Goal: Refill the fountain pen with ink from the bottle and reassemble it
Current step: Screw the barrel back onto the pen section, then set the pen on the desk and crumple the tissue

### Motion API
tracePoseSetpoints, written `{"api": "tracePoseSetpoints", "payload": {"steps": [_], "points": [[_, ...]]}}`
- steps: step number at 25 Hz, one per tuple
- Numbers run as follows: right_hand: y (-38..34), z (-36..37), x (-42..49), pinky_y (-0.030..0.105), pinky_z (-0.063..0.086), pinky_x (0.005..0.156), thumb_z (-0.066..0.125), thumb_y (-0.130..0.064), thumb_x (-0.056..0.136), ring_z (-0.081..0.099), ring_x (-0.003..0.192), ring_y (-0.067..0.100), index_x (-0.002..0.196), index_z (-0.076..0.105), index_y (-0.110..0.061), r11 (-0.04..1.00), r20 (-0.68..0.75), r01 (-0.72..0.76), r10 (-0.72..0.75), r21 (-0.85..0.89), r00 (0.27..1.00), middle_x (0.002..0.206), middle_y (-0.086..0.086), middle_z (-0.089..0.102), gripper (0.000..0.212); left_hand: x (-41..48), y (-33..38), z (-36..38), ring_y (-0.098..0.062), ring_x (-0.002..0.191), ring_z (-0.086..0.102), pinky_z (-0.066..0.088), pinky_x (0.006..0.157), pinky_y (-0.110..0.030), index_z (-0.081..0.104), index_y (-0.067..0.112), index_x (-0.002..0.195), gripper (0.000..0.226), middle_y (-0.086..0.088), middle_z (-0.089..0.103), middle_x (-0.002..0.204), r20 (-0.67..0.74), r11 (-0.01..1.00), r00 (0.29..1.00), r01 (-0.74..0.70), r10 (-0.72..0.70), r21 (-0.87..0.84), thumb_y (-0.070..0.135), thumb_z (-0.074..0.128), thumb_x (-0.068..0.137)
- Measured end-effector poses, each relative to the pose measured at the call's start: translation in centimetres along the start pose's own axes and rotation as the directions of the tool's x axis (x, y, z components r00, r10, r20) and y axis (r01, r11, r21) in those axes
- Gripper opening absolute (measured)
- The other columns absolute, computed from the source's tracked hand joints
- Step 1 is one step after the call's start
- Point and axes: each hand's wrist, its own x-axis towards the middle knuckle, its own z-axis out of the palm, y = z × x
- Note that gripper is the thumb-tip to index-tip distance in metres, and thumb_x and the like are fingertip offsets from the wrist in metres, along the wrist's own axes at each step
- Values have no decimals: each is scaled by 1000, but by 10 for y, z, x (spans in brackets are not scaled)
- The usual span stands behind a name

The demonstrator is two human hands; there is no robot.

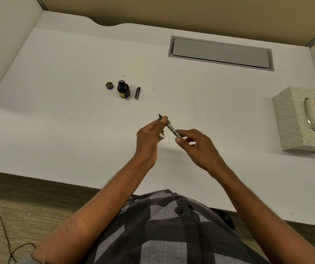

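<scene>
Reaching both bare forearms forward over the near edge of the counter (57,96), wrists converging near its middle. Pinching the fountain pen (172,129) with the left grip (149,136) just behind the nib (159,115), thumb and forefinger curled round it, back of the hand facing left. Also tucking a small white scrap (162,136) under the lower fingers of that grip; cannot tell what it is. Pinching the pen's rear end with the right grip (196,143), thumb and forefinger closed on it, other fingers loosely bent. Holding the pen in the air above the counter, tilted, nib pointing away and to the left, pale printed middle section showing between the two grips. Working with the ink bottle (123,89) standing open further back on the counter, its cap (109,85) lying just left of it, a short dark pen part (137,92) lying just right of it, none of them touching. Sitting with a patterned tissue box (293,119) at the far right of the counter. Wearing a grey checked shirt (162,225).
</scene>
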Motion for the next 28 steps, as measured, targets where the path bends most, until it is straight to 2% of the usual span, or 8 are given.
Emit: {"api": "tracePoseSetpoints", "payload": {"steps": [2,4,9,13,15,20,23,28], "points": [[-7,9,12,23,50,87,66,-21,100,66,97,9,141,60,-29,998,-8,17,-18,-59,1000,112,-12,68,42,5,-2,-1,-10,65,46,44,67,-19,81,15,100,20,4,62,75,-11,1000,1000,19,-18,14,32,78,88],[-15,20,26,29,55,87,69,-18,98,69,91,11,140,60,-26,996,-19,19,-20,-83,1000,107,-10,71,44,14,1,-2,-6,65,51,46,65,-16,78,14,110,29,13,66,74,-34,1000,999,2,-1,31,34,78,88],[-28,39,70,6,51,63,72,-13,95,72,75,5,129,65,-14,998,-101,38,-33,49,994,108,1,75,34,50,9,-16,2,83,66,50,72,-13,71,15,125,36,6,75,111,-55,986,990,-127,134,111,23,77,90],[-30,64,113,45,63,85,67,-9,96,73,93,22,125,68,-15,992,-148,110,-117,-54,982,111,4,73,30,83,15,-23,-11,99,73,58,83,-22,73,15,121,29,-1,77,112,-36,957,972,-221,231,188,18,75,92],[-31,75,135,48,62,83,64,-9,96,73,93,24,121,71,-17,993,-162,95,-105,-70,981,107,5,73,27,104,17,-24,-21,100,75,62,86,-33,74,13,120,28,-5,77,111,-48,958,972,-217,229,188,17,74,93],[-32,89,180,37,60,88,70,-9,93,73,98,23,123,70,-12,999,-193,-36,28,-36,981,114,7,71,30,156,15,-30,-21,90,76,63,87,-44,77,16,113,25,-4,79,102,-107,921,969,-175,224,348,20,75,89],[-29,93,196,24,54,79,71,-8,92,70,102,20,124,66,-10,997,-211,-74,67,-23,975,118,7,70,33,178,14,-33,-18,86,76,62,87,-46,80,20,105,20,2,80,93,-94,874,966,-174,241,453,26,75,86],[-19,102,210,28,58,82,71,-10,91,70,95,13,113,69,-9,998,-236,-67,65,-2,970,110,5,72,22,200,14,-43,-9,88,75,63,85,-36,79,14,107,21,0,79,96,18,759,956,-245,294,603,21,73,89]]}}
